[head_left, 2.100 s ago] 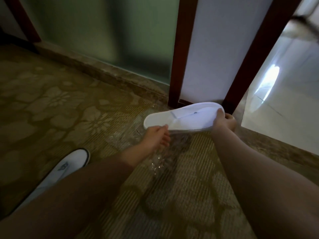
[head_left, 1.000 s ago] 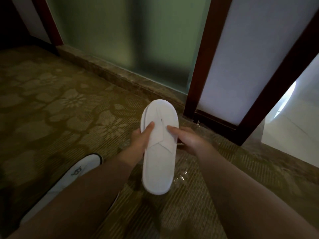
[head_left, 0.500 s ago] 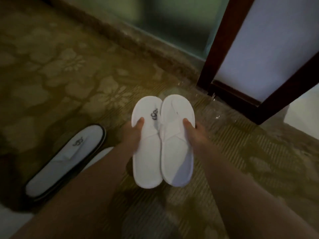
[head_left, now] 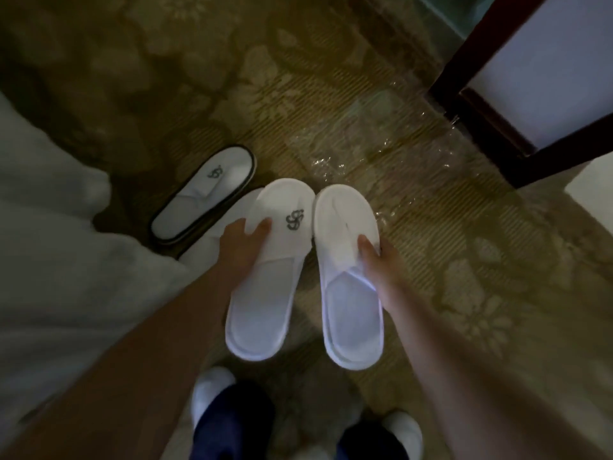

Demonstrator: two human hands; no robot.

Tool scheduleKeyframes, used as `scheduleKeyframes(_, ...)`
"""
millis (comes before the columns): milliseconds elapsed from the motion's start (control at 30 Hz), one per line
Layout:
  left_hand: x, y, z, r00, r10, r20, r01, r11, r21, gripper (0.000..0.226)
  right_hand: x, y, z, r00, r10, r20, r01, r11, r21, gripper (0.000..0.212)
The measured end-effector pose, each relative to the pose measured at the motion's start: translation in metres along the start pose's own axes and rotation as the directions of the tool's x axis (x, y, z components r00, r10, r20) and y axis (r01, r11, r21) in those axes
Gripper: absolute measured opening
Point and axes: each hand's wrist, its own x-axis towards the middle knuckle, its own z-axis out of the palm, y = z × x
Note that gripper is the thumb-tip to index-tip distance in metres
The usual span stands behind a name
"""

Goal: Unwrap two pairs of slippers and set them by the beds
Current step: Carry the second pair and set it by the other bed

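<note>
I hold two white slippers side by side above the carpet. My left hand (head_left: pixel 243 242) grips the strap of the left slipper (head_left: pixel 265 293), which bears a dark monogram. My right hand (head_left: pixel 378 260) grips the right slipper (head_left: pixel 348 300) at its strap. Another white slipper with a dark edge (head_left: pixel 202 197) lies on the carpet to the left, and a second one (head_left: pixel 215 240) shows partly beneath my left hand. Clear plastic wrap (head_left: pixel 371 141) lies crumpled on the carpet beyond the slippers.
White bedding (head_left: pixel 49 247) fills the left side. A dark wooden door frame (head_left: pixel 481 127) with a pale panel stands at the upper right. My feet in white footwear (head_left: pixel 212 390) show at the bottom edge. The floor is patterned carpet (head_left: pixel 232 78).
The single stack I held upright has been split into two slippers, one per hand. They now sit slightly apart, and my view has tilted down toward my feet and the bedding.
</note>
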Motion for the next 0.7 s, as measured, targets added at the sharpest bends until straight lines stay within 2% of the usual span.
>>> scheduleKeyframes(67,-0.027,0.008,-0.019,0.999,-0.038,-0.036,0.038,0.999,0.012,0.055,-0.025,-0.017,-0.012,0.999,0.022,-0.025,-0.022,1.000,0.010,0.045)
scheduleKeyframes(200,-0.068,0.058,-0.074,0.996,0.020,-0.090,0.002,0.971,0.239,0.080,-0.081,-0.073,-0.030,0.999,0.037,-0.019,-0.037,0.999,0.029,0.046)
scheduleKeyframes(300,-0.091,0.107,-0.116,0.997,0.026,-0.077,-0.004,0.963,0.271,0.093,-0.125,-0.128,-0.040,0.999,0.039,-0.025,-0.036,0.995,0.092,0.047)
scheduleKeyframes(333,-0.099,0.122,-0.126,0.998,0.027,-0.062,-0.003,0.938,0.347,0.095,-0.139,-0.143,-0.041,0.998,0.065,-0.005,-0.064,0.988,0.138,0.048)
scheduleKeyframes(433,-0.119,0.171,-0.160,0.994,0.106,-0.026,-0.065,0.769,0.636,0.094,-0.183,-0.191,-0.041,0.993,0.070,0.094,-0.091,0.968,0.235,0.049)
scheduleKeyframes(500,-0.125,0.197,-0.184,0.993,0.113,-0.035,-0.065,0.765,0.641,0.085,-0.205,-0.219,-0.035,0.994,0.020,0.104,-0.043,0.974,0.224,0.047)
scheduleKeyframes(600,-0.131,0.219,-0.218,0.993,0.112,-0.021,-0.081,0.825,0.559,0.072,-0.224,-0.254,-0.025,0.999,-0.034,0.042,0.026,0.985,0.170,0.047)
scheduleKeyframes(700,-0.141,0.214,-0.251,0.998,0.048,-0.049,-0.023,0.906,0.422,0.063,-0.239,-0.272,-0.017,0.993,-0.114,0.036,0.110,0.989,0.096,0.052)
